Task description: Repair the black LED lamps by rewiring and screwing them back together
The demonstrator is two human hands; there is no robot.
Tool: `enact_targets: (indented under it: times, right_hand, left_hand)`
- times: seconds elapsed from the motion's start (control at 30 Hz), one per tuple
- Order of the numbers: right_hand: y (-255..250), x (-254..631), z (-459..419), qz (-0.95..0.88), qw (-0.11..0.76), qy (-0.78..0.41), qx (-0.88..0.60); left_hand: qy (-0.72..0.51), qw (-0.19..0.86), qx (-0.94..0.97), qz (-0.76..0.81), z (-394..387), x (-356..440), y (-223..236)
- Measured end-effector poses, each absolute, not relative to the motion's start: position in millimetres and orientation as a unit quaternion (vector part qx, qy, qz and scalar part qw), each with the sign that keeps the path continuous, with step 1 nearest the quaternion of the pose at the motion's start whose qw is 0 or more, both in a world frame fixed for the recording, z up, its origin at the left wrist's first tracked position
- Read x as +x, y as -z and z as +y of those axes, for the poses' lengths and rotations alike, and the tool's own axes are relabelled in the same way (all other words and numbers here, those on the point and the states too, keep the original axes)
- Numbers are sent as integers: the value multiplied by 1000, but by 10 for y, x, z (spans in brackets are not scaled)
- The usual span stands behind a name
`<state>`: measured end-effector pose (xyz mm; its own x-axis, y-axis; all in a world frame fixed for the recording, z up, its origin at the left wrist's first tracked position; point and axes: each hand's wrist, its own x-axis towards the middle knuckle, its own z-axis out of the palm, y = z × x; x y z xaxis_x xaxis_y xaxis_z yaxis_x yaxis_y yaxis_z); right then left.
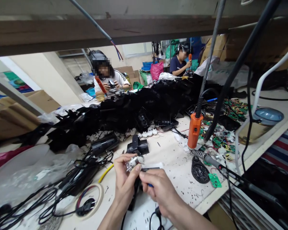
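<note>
My left hand is closed around a small silver metal part, which looks like a little motor with a whitish end. Close beside it, my right hand is pinched shut, its fingertips near the part. A bit of blue shows between the right fingers, but the rest of that item is hidden in the grip. Under the hands lies a dark object, partly covered by them. Just beyond is a black plastic housing on the table.
An orange power screwdriver hangs at the right. Near it lie a soldering iron, a black speaker-like disc and green circuit boards. Black parts are heaped behind; a tape roll and cables lie left. Two people sit opposite.
</note>
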<state>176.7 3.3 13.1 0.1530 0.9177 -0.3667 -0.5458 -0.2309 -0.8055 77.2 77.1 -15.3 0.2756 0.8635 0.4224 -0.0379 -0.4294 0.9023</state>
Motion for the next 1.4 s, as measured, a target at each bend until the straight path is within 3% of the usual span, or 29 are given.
enact_targets:
  times: [0.17, 0.37, 0.67, 0.83, 1.07, 1.17, 1.3, 1.4]
  right_hand:
    - [-55, 1779, 81, -374, 580, -440, -574]
    - [-45, 1822, 119, -474, 530, -308, -632]
    - [136, 1903, 150, -611, 454, 7, -648]
    - [150, 2075, 29, -617, 404, 15, -676]
    - [443, 2514, -332, -520, 222, 44, -824]
    - [443, 2504, -367, -543, 267, 33, -795]
    - [291, 2321, -256, -572, 412, -108, -701]
    - [241, 2235, -143, -609, 405, -145, -667]
  left_hand:
    - [-515, 386, 691, 329, 818, 768, 156]
    - [-491, 361, 700, 372, 855, 756, 151]
    - [-420, 330, 706, 465, 804, 817, 35]
    - [-395, 387, 664, 504, 778, 848, 9]
    - [-378, 713, 405, 429, 804, 841, -170]
    - [-324, 766, 350, 430, 805, 862, -186]
    - [-304, 758, 377, 437, 781, 879, -174]
    - [-313, 744, 399, 435, 776, 846, -194]
